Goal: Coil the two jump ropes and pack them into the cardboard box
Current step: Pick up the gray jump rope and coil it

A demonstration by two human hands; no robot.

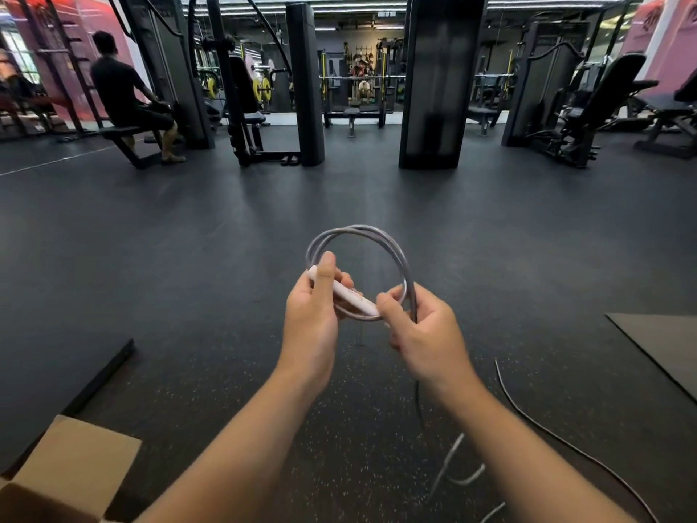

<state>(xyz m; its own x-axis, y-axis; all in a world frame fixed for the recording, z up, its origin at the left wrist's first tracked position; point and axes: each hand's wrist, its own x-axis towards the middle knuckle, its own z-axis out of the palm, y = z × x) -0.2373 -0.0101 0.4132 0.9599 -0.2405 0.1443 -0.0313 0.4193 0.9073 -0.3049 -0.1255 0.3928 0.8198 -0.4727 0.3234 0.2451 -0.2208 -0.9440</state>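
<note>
Both forearms are reaching forward at mid-height over the dark gym floor (188, 239). The left hand (311, 315) is gripping the white handle (345, 292) of a jump rope (362, 234), with the thumb lying across the handle's upper end and the fingers (345, 278) curling round behind it. The handle is slanting down to the right. The right hand (424, 330) is pinching the grey cord at the loop's lower right, thumb on top and fingers clenching round the cord. The cord is forming a round coil of roughly two turns standing between and above the hands. The loose remainder is hanging below the right hand and trailing across the floor at lower right. The cardboard box (79, 466) is sitting open on the floor at lower left, well apart from the hands.
</note>
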